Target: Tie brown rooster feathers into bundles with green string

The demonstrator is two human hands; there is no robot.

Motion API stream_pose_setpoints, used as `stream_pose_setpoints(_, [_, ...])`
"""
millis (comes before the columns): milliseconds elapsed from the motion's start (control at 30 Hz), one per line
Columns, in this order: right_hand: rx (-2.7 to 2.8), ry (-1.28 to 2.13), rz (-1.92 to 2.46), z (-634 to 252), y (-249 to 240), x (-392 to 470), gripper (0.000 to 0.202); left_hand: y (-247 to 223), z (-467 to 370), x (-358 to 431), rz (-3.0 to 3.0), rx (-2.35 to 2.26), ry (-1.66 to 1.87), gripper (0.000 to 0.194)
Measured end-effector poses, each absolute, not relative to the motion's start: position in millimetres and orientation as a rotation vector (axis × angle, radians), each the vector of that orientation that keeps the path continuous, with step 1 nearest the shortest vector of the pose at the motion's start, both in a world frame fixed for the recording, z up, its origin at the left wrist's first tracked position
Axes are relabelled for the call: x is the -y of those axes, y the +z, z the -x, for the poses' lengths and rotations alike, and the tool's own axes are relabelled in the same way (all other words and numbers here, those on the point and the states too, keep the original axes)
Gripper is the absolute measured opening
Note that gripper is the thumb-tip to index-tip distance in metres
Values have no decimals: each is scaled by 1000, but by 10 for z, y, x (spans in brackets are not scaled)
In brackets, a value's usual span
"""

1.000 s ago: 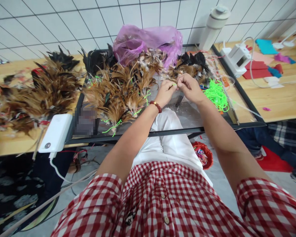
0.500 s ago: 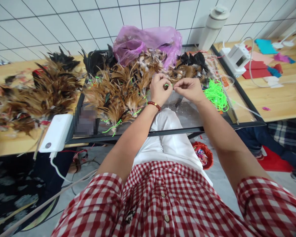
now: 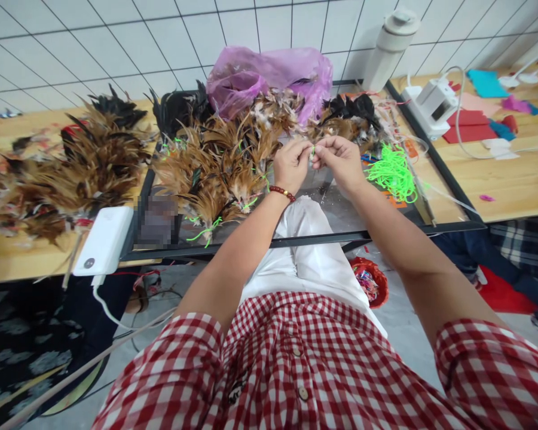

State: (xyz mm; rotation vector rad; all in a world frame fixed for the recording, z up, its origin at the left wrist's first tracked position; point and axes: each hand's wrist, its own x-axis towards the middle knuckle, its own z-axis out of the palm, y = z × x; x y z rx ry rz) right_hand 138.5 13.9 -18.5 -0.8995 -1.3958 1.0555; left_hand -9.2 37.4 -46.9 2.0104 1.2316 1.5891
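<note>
My left hand [image 3: 292, 165] and my right hand [image 3: 338, 160] meet fingertip to fingertip over the dark tray. Both are closed in a pinch, and a short bit of bright green cord [image 3: 312, 153] shows between them. Something small and pale hangs just below the cord; I cannot make out what it is. Left of my hands lie many brown feather bunches [image 3: 219, 161], some with green cord at their quill ends. A tangled heap of green cord [image 3: 392, 173] rests to the right, beside my right forearm.
A pink plastic bag [image 3: 269, 77] with feathers stands against the tiled wall. Behind on the right are a white bottle [image 3: 390, 51] and a charger on a power strip [image 3: 425, 113]. A white power bank [image 3: 103, 242] sits front left, near more feathers [image 3: 103, 155].
My right hand has moved slightly left and turned inward, so the fingertips of both hands now meet. The green cord between them shows more plainly.
</note>
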Motion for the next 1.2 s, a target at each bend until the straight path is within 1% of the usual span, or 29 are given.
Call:
stream_pose_setpoints(133, [1388, 1062, 951, -1396, -195, -165, 51, -462, 85, -366, -1976, -1234, 1552, 26])
stream_pose_setpoints(267, [1283, 1032, 1014, -1457, -262, -296, 56, -487, 116, -410, -1833, -1352, 1521, 18])
stream_pose_setpoints(433, [1232, 1015, 995, -1543, -338, -424, 61, -417, 129, -410, -1641, -1477, 1417, 18])
stream_pose_setpoints(567, [1349, 870, 991, -1567, -345, -402, 58, -256, 66, -304, -1384, -1427, 1322, 26])
stream_pose_setpoints(733, [1665, 653, 952, -1590, -335, -310, 54, -75, 41, -139, -1068, -1191, 949, 56])
stream_pose_setpoints(800, [1767, 589, 922, -1580, -324, -272, 50, -37, 58, -98, -1021, -1107, 909, 60])
stream_pose_setpoints(867, [1840, 539, 901, -1557, -294, -231, 45, -25, 77, -88, -998, -1063, 928, 54])
stream_pose_setpoints(933, [1862, 522, 907, -1530, -244, -189, 40, -41, 92, -109, -980, -1060, 965, 45])
stream_pose_setpoints(1033, [1790, 578, 989, -1510, -167, -148, 33, -103, 97, -174, -973, -1052, 1019, 36])
stream_pose_setpoints(1100, [1699, 641, 1048, -1512, -142, -150, 32, -153, 87, -212, -985, -1050, 1053, 35])
stream_pose_setpoints(1200, [1568, 792, 1068, -1520, -147, -180, 37, -207, 52, -234, -1010, -1079, 1090, 38])
